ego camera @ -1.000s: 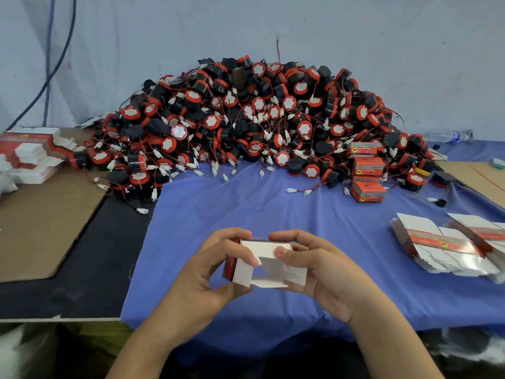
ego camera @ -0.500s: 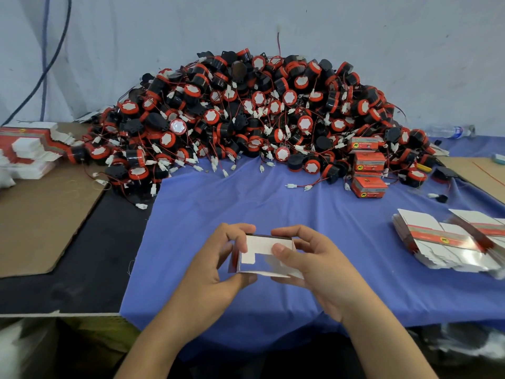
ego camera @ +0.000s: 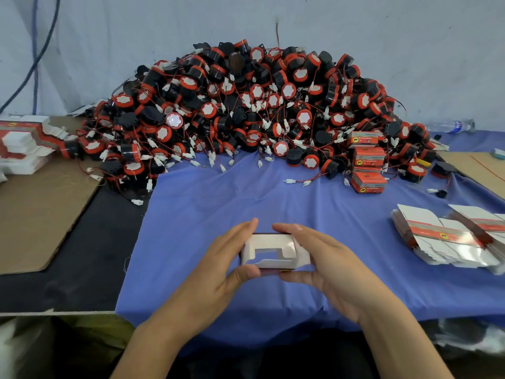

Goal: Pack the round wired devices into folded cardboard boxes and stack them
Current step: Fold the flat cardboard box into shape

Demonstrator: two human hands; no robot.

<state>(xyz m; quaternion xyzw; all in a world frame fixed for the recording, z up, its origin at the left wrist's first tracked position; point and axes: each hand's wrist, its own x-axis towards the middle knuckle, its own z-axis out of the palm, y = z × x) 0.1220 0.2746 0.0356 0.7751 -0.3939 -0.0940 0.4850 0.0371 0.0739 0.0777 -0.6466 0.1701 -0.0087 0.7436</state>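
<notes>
The heap of round devices [ego camera: 246, 105] is black with orange-red rims, white faces and red wires. The cloth [ego camera: 246, 198] is violet-blue; the folded boxes [ego camera: 369, 156] orange-red; the held box [ego camera: 273, 262] white inside.

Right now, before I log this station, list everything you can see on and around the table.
round wired devices: too many to count, black and red with white faces, heaped against the back wall
closed boxes: at least three, red, at the pile's right foot
flat box blanks: two stacks, white and red, near right and far left
open box: one, white inside, red outside, between both hands
cloth: one, blue, over the table
cardboard sheets: two, brown, left and far right
bottle: one, clear, lying at the back right
cables: two, dark, on the wall at left
left hand: grips the open box's left end
right hand: grips its right end
</notes>
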